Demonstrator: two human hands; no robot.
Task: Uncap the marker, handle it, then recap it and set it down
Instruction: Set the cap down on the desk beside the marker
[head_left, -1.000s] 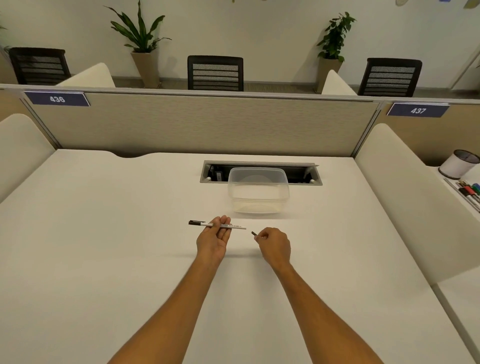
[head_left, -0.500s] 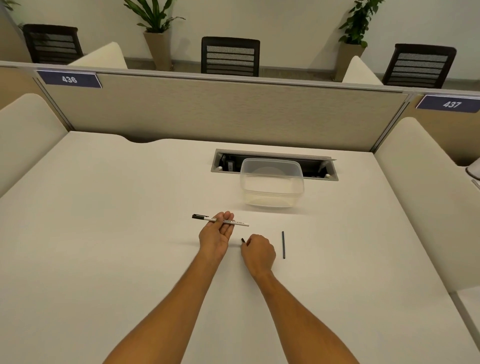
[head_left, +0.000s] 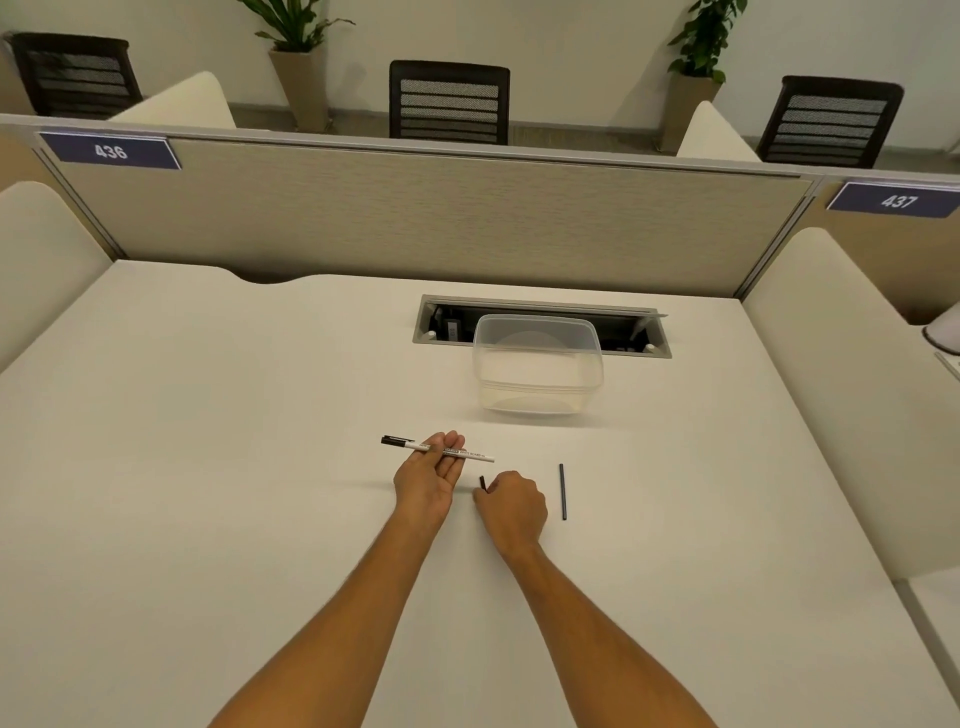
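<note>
A white marker (head_left: 457, 453) with a black end pointing left lies across the fingers of my left hand (head_left: 427, 478), which is palm up above the middle of the desk and holds it level. Just to its right, my right hand (head_left: 511, 506) is closed in a fist, knuckles up. A small black piece (head_left: 482, 482) sticks out of the fist toward the marker's white right end, a short gap away. I cannot tell if this piece is the cap. A thin dark stick (head_left: 562, 491) lies on the desk (head_left: 234, 467) to the right of my right hand.
A clear plastic container (head_left: 537, 371) stands behind my hands, in front of an open cable slot (head_left: 540, 332) in the desk. A beige partition (head_left: 415, 218) closes the far edge, and cream dividers stand at both sides. Chairs and potted plants are beyond it.
My right hand has moved left, closer to the left hand. The thin dark stick now lies on the desk where that hand was. The left hand and marker have hardly moved.
</note>
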